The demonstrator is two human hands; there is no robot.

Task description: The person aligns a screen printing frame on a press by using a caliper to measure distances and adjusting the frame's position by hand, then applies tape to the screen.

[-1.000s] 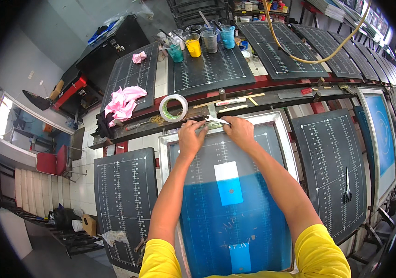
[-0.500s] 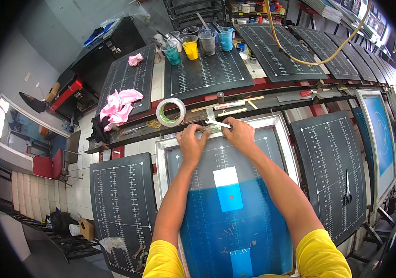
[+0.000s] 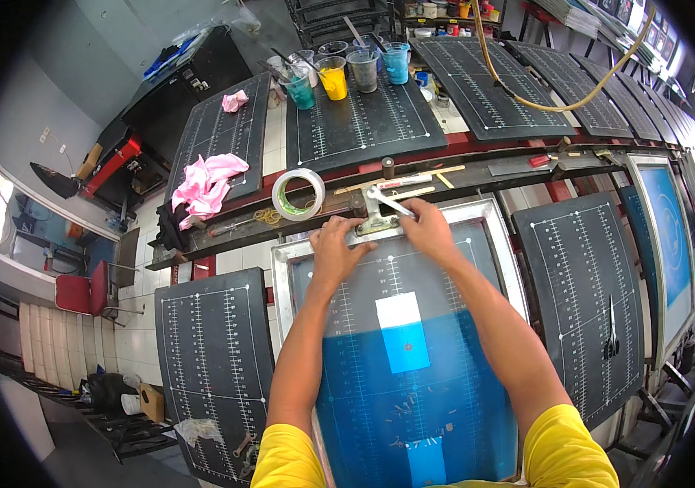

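Note:
A silver open-ended wrench [image 3: 388, 202] is gripped in my right hand [image 3: 432, 231]. Its jaw end points up and left, over the metal hinge clamp [image 3: 376, 224] at the far edge of the screen-printing frame [image 3: 284, 281]. Left of the clamp, my left hand [image 3: 337, 248] rests on the frame's far bar, thumb apart from the fingers and no tool in it. Blue-coated mesh [image 3: 363, 407] fills the near part of the frame, between my forearms. A white paper [image 3: 396, 307] shows under the mesh, tinted blue in its lower half.
A tape roll [image 3: 298, 195] stands on the dark rail beyond the frame, near a marker [image 3: 404, 184] and wooden sticks. Cups of ink [image 3: 333, 79] sit on a farther board. Pink cloths [image 3: 209, 185] lie at left; scissors [image 3: 612, 337] lie on the right board. A hose [image 3: 559, 111] hangs at upper right.
The wrench has swung from nearly level to a steeper slant, jaw end farther up. My right hand shifted slightly right; my left thumb moved away from the clamp.

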